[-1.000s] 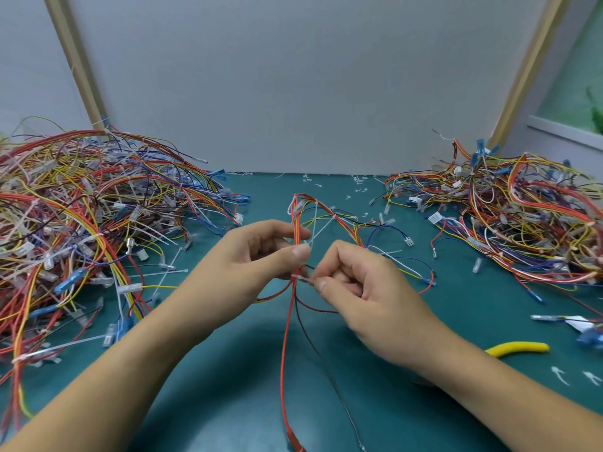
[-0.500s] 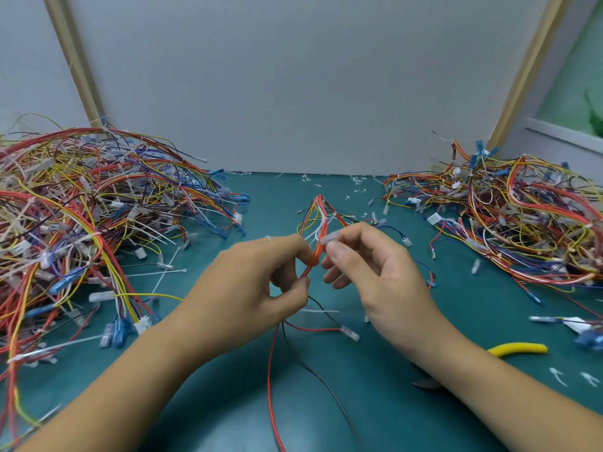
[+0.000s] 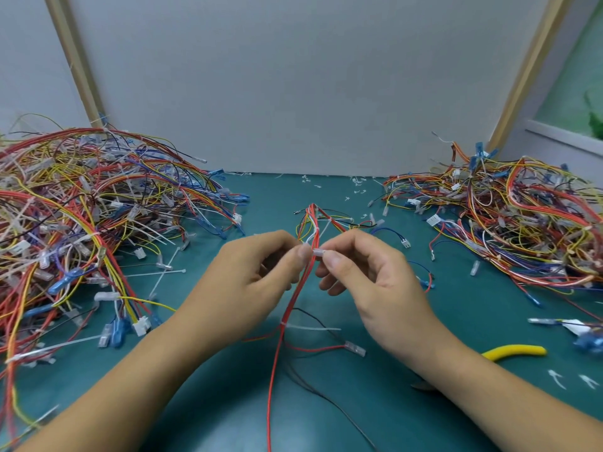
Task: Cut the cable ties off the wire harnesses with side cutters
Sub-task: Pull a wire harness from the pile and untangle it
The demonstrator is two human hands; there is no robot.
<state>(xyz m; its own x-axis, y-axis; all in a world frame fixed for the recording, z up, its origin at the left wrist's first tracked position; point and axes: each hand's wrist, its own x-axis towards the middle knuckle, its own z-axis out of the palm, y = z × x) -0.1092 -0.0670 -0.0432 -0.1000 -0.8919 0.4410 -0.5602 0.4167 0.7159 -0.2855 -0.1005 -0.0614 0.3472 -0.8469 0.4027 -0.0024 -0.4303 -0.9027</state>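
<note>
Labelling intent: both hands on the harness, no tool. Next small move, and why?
Probably the right hand lets go and reaches for the side cutters lying by its forearm: a cable tie is still on the harness that the left hand pinches, and neither hand holds a tool.

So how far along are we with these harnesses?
Done, apparently: snipped white tie scraps litter the far teal mat, beside the looser right wire pile. In hand: left hand and right hand pinch a red-wired harness whose white cable tie is uncut; the yellow-handled side cutters lie unused on the mat. Left: the large left wire pile, bristling with white ties.
</note>
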